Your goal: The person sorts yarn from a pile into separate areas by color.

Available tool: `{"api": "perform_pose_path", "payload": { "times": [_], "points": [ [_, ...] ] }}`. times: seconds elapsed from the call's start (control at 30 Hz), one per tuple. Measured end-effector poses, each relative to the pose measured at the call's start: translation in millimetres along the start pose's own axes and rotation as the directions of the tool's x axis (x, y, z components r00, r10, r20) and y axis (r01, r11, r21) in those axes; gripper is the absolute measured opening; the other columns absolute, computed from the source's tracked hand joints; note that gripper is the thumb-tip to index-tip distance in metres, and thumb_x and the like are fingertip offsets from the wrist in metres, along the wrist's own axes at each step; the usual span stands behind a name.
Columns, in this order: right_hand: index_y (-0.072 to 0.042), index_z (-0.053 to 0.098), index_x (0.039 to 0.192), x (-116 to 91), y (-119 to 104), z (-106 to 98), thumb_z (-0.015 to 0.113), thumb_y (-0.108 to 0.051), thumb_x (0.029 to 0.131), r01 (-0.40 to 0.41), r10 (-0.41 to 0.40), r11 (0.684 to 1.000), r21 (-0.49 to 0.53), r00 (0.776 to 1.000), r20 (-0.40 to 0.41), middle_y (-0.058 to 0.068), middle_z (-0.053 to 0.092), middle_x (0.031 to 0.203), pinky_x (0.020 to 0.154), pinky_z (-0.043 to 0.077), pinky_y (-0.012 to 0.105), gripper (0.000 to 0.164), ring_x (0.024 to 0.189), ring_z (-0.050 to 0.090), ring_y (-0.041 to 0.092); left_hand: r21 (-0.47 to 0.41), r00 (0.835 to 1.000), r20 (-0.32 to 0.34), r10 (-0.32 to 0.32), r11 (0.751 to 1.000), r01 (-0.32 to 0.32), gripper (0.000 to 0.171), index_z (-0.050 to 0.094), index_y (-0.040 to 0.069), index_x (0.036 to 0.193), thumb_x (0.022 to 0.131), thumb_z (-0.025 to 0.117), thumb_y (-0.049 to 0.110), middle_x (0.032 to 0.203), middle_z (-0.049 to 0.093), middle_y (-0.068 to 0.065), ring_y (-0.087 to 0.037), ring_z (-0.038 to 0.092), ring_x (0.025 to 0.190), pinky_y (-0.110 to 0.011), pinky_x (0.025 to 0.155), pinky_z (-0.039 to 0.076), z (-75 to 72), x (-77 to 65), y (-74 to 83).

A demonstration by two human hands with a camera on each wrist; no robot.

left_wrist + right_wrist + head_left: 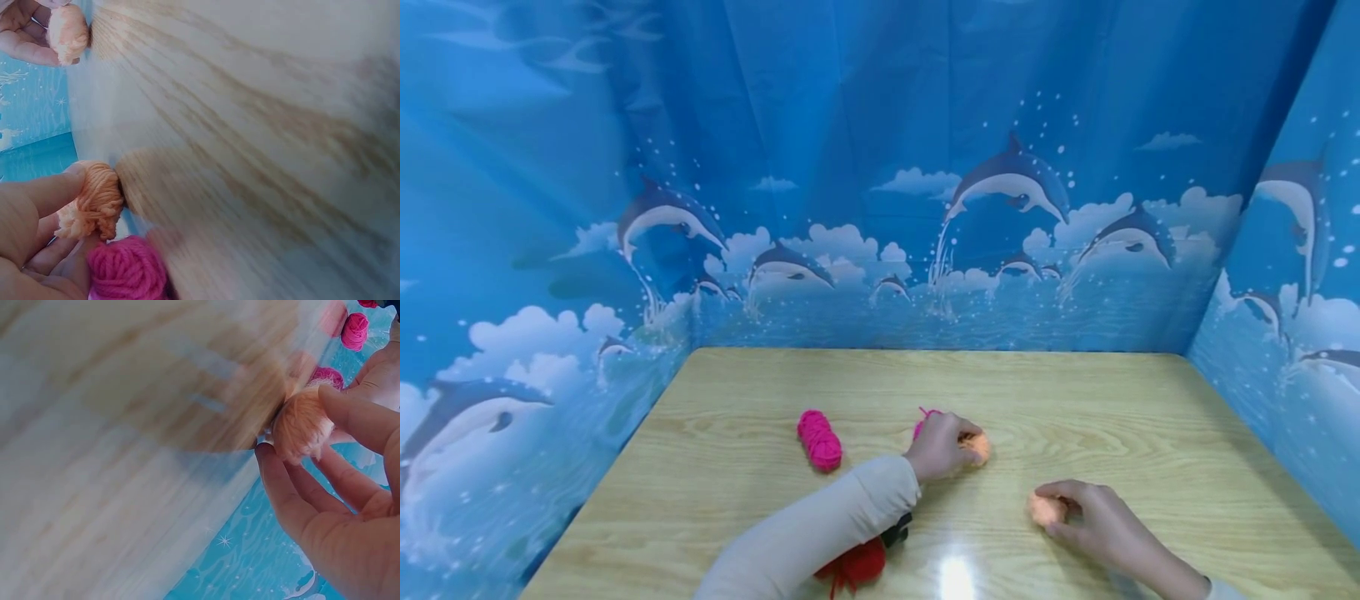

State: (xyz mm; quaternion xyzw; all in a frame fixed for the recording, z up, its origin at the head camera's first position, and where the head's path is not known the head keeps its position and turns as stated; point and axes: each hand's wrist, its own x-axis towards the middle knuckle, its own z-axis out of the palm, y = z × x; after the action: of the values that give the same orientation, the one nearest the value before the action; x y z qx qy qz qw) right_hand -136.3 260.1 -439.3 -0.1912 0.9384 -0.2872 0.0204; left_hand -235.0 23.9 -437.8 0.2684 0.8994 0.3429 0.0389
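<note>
My left hand [940, 448] pinches a peach yarn skein [980, 448] between thumb and fingers, low over the table. In the left wrist view, that skein's strands [100, 197] show a loose, looped end. Just beside those fingers lies a magenta yarn skein [128, 270], mostly covered by the hand in the head view. Closer to the front and further right, my right hand [1097, 518] grips a second peach skein [1045, 508]. The right wrist view has the thumb and fingers curved about this peach yarn [303, 425] at the tabletop.
Another magenta skein [819, 440] lies to the left on the wooden table [1075, 392]. Under my left forearm are red yarn [861, 562] and a black item [897, 531], both partly hidden by the sleeve. A blue dolphin-print curtain [865, 167] encloses the table's back and sides.
</note>
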Motion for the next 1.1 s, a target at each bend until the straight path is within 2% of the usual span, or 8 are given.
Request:
{"api": "perform_pose_path", "payload": {
  "times": [0.33,0.77,0.97,1.1],
  "points": [
    [-0.006,0.071,0.108,0,0,0,0.082,-0.018,0.074,-0.003,0.003,1.0,0.001,1.0,0.002,0.008,0.07,0.106,0.07,0.054,0.026,0.037,0.093,0.067,0.024,0.053,0.999,0.054,0.011,0.998,-0.014,0.037,0.07,0.007,0.116,0.081,0.078,0.017,0.112,0.07,-0.003,-0.014,0.063,0.107,-0.021,0.087,0.05,-1.8,3.0,-0.3],
    [-0.006,0.071,0.107,-1,-3,-1,0.082,-0.017,0.074,-0.006,0.006,1.0,-0.017,1.0,-0.015,0.009,0.071,0.105,0.07,0.054,0.027,0.037,0.092,0.067,0.025,0.083,0.998,0.045,0.032,0.996,-0.036,0.039,0.07,0.008,0.117,0.08,0.079,0.019,0.112,0.07,-0.001,-0.012,0.063,0.105,-0.02,0.085,0.05,2.6,3.2,-1.0],
    [-0.004,0.07,0.109,2,-4,-4,0.08,-0.024,0.077,-0.015,0.015,1.0,-0.008,1.0,0.008,0.008,0.071,0.103,0.068,0.054,0.025,0.039,0.087,0.067,0.02,0.082,0.998,0.046,0.032,0.996,-0.036,0.038,0.07,0.007,0.116,0.08,0.079,0.018,0.111,0.07,-0.002,-0.012,0.064,0.105,-0.02,0.085,0.05,2.6,2.1,0.4],
    [-0.001,0.068,0.113,5,-5,-11,0.077,-0.026,0.08,-0.025,0.023,0.999,0.035,0.999,0.038,0.011,0.07,0.106,0.071,0.056,0.03,0.042,0.09,0.067,0.025,0.074,0.998,0.046,0.035,0.996,-0.039,0.039,0.07,0.006,0.116,0.08,0.078,0.017,0.111,0.07,-0.003,-0.013,0.064,0.106,-0.019,0.084,0.05,3.1,0.8,1.2]
  ]
}}
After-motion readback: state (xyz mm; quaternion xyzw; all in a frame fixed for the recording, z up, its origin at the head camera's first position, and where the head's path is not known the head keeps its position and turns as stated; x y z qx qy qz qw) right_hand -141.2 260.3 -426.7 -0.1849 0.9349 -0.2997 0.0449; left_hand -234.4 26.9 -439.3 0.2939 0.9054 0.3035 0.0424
